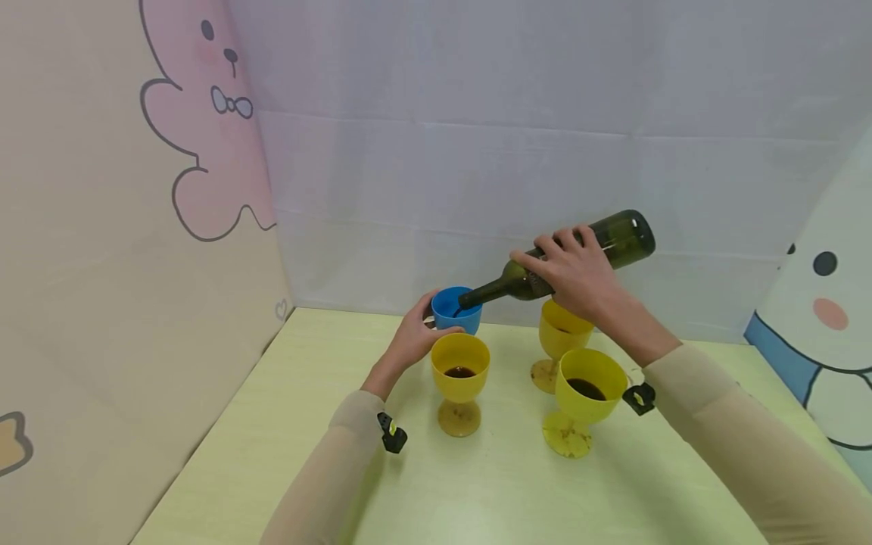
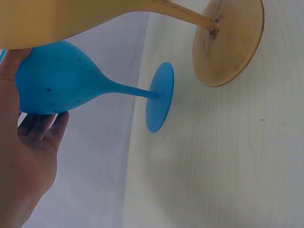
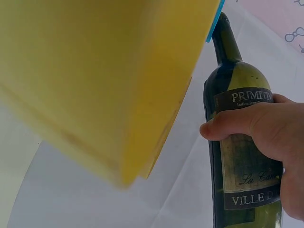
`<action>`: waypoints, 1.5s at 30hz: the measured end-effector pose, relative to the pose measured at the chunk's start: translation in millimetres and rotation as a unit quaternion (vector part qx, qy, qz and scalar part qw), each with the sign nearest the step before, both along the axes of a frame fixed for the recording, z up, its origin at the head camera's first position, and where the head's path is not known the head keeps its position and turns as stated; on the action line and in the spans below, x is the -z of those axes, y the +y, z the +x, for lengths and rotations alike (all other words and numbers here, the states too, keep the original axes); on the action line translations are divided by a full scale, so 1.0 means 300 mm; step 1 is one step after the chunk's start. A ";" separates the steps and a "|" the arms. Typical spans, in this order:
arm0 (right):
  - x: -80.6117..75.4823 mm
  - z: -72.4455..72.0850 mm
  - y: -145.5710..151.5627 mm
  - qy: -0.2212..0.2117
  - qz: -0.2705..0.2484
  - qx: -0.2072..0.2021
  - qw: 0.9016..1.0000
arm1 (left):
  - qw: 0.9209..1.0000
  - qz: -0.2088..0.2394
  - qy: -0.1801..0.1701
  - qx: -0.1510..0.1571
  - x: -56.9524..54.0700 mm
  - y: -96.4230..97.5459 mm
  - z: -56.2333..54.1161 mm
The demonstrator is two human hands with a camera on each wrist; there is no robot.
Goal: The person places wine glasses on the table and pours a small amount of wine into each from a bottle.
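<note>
My left hand (image 1: pixel 412 338) grips the bowl of a blue goblet (image 2: pixel 61 78), with the thumb on the near side and the other fingers behind it. The goblet's foot is low at the table in the left wrist view. My right hand (image 1: pixel 577 274) grips a green glass wine bottle (image 1: pixel 621 239) around its labelled body. Tilted down to the left, the bottle has its mouth over the blue rim, and a thin dark stream runs from it into the bowl. Right in front of the blue goblet stands a yellow goblet (image 1: pixel 460 387) with dark liquid inside.
Two more yellow goblets, one near (image 1: pixel 577 409) and one farther back (image 1: pixel 553 344), stand below my right forearm, both with dark liquid. The pale wooden table (image 1: pixel 272 462) ends at a white cloth backdrop (image 1: pixel 381 197). A printed wall stands at the left.
</note>
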State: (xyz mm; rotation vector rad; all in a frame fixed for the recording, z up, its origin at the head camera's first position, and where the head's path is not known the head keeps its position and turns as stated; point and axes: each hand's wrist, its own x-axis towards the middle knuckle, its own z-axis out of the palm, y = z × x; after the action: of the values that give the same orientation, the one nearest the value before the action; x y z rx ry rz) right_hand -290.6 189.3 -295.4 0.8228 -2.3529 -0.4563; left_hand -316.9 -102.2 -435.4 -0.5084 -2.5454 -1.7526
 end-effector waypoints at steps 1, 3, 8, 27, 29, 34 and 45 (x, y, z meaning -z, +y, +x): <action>-0.001 -0.001 -0.001 0.004 0.000 -0.003 1.000 | 1.000 0.000 0.000 -0.001 -0.001 0.000 0.001; -0.002 -0.002 -0.002 0.011 0.001 -0.009 1.000 | 1.000 -0.001 0.001 -0.002 -0.001 0.000 0.001; -0.007 -0.006 -0.003 0.030 0.007 -0.020 0.999 | 1.000 -0.005 0.002 -0.004 -0.002 0.003 0.000; -0.020 -0.008 -0.024 0.053 0.038 -0.052 0.997 | 1.000 0.005 0.009 0.005 0.001 0.007 0.008; -0.020 -0.010 -0.022 0.055 0.041 -0.051 0.996 | 1.000 0.006 0.007 0.006 0.004 0.008 0.007; -0.019 -0.015 -0.019 0.058 0.046 -0.053 0.996 | 1.000 0.009 0.003 0.008 0.007 0.005 0.006; -0.046 -0.019 -0.065 0.066 0.097 -0.054 0.992 | 1.000 0.013 0.008 0.003 0.014 -0.021 -0.003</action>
State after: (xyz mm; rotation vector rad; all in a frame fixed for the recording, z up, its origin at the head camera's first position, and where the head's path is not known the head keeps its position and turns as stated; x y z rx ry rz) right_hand -296.3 169.9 -281.7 0.9739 -2.1547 -0.6806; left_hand -317.7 -108.6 -439.6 -0.5273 -2.5108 -1.7730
